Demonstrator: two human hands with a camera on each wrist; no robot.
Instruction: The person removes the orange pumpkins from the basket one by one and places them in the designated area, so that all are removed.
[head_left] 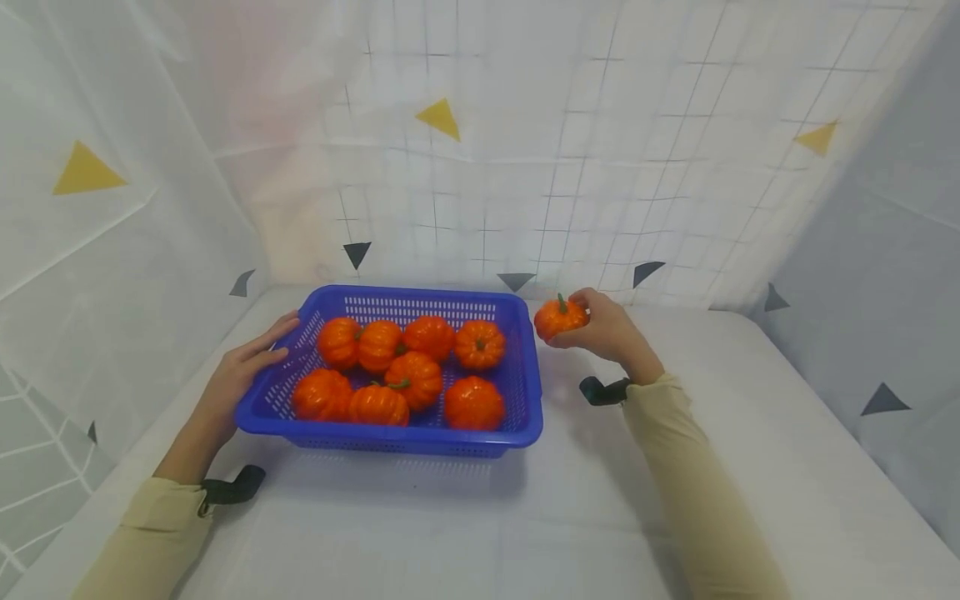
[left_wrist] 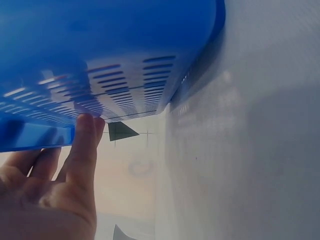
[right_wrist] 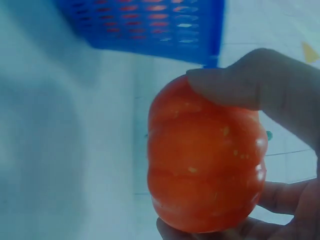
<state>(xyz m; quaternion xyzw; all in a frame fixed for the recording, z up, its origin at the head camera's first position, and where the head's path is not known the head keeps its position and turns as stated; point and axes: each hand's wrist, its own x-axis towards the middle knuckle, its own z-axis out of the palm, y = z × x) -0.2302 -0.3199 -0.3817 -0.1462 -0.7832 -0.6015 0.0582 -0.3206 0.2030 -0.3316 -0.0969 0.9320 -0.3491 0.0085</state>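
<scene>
My right hand grips a small orange pumpkin with a green stem, just beyond the right side of a blue plastic basket. In the right wrist view the thumb lies along one side of the pumpkin and the other fingers come round the opposite side. Several more orange pumpkins lie inside the basket. My left hand rests against the basket's left side, fingers reaching to the rim. In the left wrist view the fingers touch the slotted basket wall.
The basket stands on a white-covered table. White sheeting with a grid and yellow and dark triangles hangs behind it. Grey-white side walls stand left and right. A dark strap with a camera sits on each wrist.
</scene>
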